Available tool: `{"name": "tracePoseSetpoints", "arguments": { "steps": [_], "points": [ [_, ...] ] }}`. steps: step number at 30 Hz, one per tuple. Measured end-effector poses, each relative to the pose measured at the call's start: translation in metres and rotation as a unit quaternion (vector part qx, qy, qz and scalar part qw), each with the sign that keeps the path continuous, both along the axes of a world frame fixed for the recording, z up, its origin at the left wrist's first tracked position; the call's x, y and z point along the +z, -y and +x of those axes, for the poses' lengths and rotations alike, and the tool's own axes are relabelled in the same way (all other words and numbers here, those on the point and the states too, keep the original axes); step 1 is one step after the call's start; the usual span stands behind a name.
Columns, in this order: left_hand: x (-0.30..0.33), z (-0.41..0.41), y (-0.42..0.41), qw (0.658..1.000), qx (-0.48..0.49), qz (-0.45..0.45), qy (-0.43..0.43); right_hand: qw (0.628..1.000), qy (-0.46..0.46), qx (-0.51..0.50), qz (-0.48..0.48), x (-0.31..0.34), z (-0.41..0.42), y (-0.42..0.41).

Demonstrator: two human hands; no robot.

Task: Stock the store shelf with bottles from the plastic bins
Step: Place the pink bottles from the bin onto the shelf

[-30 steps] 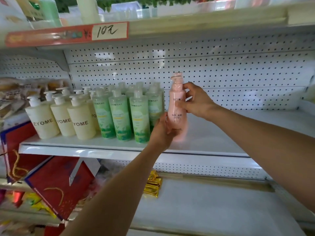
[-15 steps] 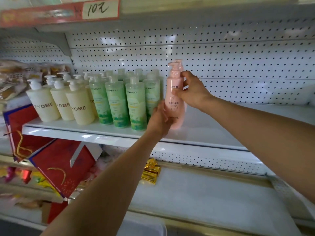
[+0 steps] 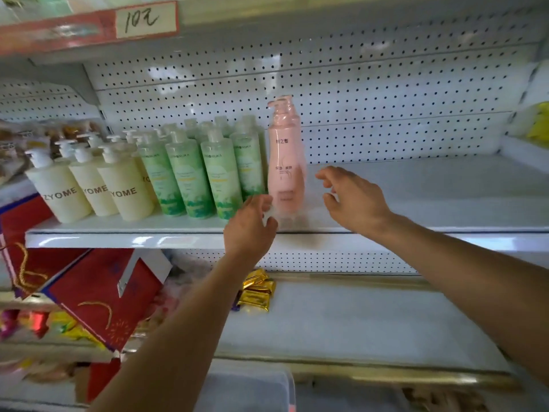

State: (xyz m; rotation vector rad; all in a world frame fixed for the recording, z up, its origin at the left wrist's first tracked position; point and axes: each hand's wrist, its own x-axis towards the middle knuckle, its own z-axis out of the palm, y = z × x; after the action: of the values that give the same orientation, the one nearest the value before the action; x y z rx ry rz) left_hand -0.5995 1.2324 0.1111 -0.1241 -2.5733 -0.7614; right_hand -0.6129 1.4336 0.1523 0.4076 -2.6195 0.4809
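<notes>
The pink pump bottle stands upright on the white shelf, just right of the green bottles, its pump head pointing to about nine o'clock. Neither hand holds it. The left hand sits at the bottle's seven o'clock, fingers spread and loosely curled, empty; its fingertips are just beside the bottle's base, and whether they touch cannot be told through the blur. The right hand lies at the bottle's four o'clock, open and empty, fingers reaching toward the bottle with a clear gap between. Further out at nine o'clock stand cream bottles marked ZYOME. At twelve o'clock runs a pegboard back panel, with a handwritten price tag on the shelf edge above. At six o'clock, on the lower shelf, lie gold-wrapped packets; red gift boxes lean at about eight o'clock.
</notes>
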Motion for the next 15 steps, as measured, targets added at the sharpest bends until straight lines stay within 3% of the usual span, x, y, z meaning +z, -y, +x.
{"name": "tracePoseSetpoints", "arguments": {
  "steps": [7,15],
  "points": [
    [-0.027,0.044,-0.004,0.999,-0.029,0.006,0.035,0.999,0.046,-0.023,0.019,-0.05,0.061,-0.004],
    [-0.112,0.102,-0.015,0.982,-0.103,0.024,0.158,0.978,0.196,-0.073,0.019,-0.138,0.132,-0.021]
  ]
}}
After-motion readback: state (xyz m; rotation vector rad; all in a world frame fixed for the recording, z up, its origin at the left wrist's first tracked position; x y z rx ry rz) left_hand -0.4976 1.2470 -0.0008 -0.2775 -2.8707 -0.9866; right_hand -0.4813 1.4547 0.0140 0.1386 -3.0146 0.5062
